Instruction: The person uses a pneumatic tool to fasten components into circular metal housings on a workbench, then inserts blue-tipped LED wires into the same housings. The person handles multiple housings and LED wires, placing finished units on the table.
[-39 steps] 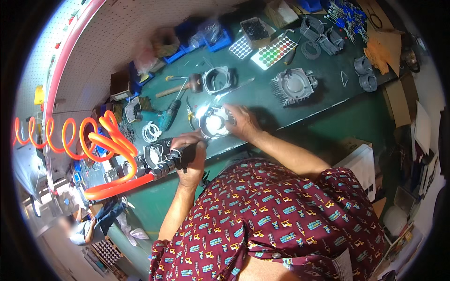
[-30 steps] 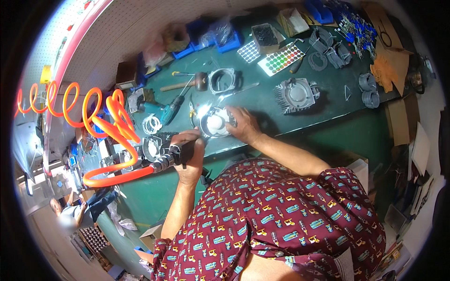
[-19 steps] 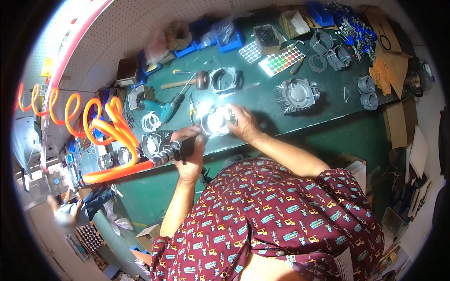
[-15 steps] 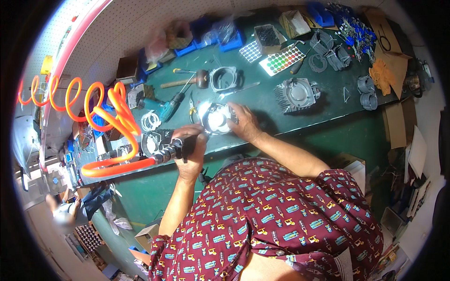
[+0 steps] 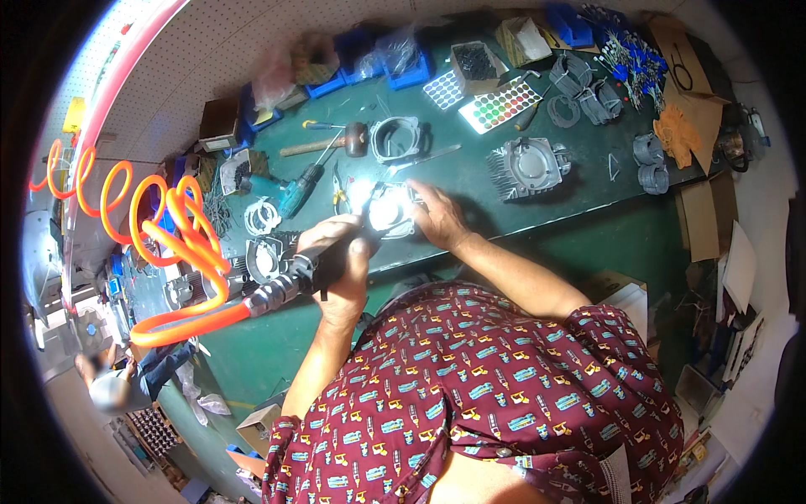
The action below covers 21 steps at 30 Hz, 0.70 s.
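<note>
My left hand [image 5: 337,252] is wrapped round a black air tool [image 5: 332,262], whose rear end joins an orange coiled hose [image 5: 197,323] through a metal coupling. The tool's front end points at a pale round metal housing [image 5: 388,212] near the bench's front edge. Strong glare washes out the housing's middle and the tool's tip, so I cannot tell whether they touch. With fingers and thumb at its right rim, my right hand [image 5: 440,220] grips the housing.
Behind the housing lie a ring-shaped metal frame [image 5: 395,140], a mallet [image 5: 356,140], pliers [image 5: 338,195] and a teal power drill [image 5: 294,191]. A finned metal housing [image 5: 529,168] sits to the right. Orange gloves [image 5: 677,134] lie farther right. Another person [image 5: 117,386] is at the far lower left.
The rear of the air tool and its hose have swung down and to the left. My right hand stays at the housing's right rim.
</note>
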Available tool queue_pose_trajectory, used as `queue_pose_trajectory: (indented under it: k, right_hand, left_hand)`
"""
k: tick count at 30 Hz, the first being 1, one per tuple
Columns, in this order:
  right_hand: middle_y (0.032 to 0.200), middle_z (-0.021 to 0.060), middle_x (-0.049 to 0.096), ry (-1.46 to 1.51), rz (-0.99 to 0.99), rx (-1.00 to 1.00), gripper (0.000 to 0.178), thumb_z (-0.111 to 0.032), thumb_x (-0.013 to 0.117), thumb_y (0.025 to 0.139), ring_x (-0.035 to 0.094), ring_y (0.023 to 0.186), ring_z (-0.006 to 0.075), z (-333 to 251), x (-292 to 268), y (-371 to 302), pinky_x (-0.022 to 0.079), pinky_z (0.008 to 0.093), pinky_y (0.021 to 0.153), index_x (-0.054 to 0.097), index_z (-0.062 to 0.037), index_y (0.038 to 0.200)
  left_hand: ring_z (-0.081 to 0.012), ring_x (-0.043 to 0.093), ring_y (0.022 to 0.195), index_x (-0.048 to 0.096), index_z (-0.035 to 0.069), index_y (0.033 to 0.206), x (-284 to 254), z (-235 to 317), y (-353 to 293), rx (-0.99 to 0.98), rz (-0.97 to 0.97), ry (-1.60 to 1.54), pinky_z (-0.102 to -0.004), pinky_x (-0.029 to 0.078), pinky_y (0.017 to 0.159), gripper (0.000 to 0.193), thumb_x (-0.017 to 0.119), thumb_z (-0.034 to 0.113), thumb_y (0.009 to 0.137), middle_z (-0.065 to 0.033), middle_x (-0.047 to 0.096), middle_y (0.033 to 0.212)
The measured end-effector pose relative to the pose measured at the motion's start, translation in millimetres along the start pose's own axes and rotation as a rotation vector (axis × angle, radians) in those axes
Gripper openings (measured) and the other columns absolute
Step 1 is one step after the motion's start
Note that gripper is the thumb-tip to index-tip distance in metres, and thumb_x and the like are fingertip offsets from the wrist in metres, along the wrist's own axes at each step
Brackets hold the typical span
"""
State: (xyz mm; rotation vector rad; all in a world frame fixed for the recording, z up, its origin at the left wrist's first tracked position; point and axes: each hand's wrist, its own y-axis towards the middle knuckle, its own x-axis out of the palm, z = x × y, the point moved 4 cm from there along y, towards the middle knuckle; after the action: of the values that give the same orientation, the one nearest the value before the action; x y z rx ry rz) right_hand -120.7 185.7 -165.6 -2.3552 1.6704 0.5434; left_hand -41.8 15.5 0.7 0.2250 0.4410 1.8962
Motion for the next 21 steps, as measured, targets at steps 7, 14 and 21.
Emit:
queue_pose_trajectory:
  k: [7, 14, 21]
  right_hand:
    - [0.14, 0.0209, 0.057, -0.031, -0.008, -0.012, 0.054, -0.033, 0.052, 0.096, 0.054, 0.129, 0.0391, 2, 0, -1, 0.043, 0.0446, 0.11, 0.051, -0.0049, 0.142]
    - [0.139, 0.0207, 0.057, -0.027, 0.006, -0.02, 0.052, -0.029, 0.053, 0.095, 0.054, 0.129, 0.0392, 3, 1, -1, 0.043, 0.0454, 0.11, 0.051, -0.0047, 0.141]
    - [0.137, 0.0215, 0.059, -0.028, 0.022, -0.036, 0.05, -0.026, 0.054, 0.095, 0.055, 0.127, 0.0398, 2, 1, -1, 0.044, 0.0457, 0.108, 0.053, -0.0035, 0.139]
  left_hand:
    - [-0.025, 0.063, 0.112, 0.048, 0.004, 0.12, 8, -13, -8, -0.112, -0.017, 0.002, -0.0504, 0.046, 0.111, 0.034, 0.063, -0.006, 0.091, -0.0152, 0.062, 0.115]
    - [-0.0256, 0.063, 0.112, 0.049, 0.005, 0.12, 6, -11, -6, -0.063, -0.031, 0.032, -0.051, 0.047, 0.111, 0.034, 0.063, -0.005, 0.091, -0.0145, 0.062, 0.115]
    - [-0.0252, 0.064, 0.11, 0.052, 0.004, 0.117, 8, -5, -3, -0.02, -0.096, 0.196, -0.0441, 0.049, 0.104, 0.031, 0.067, -0.004, 0.091, -0.0148, 0.065, 0.115]
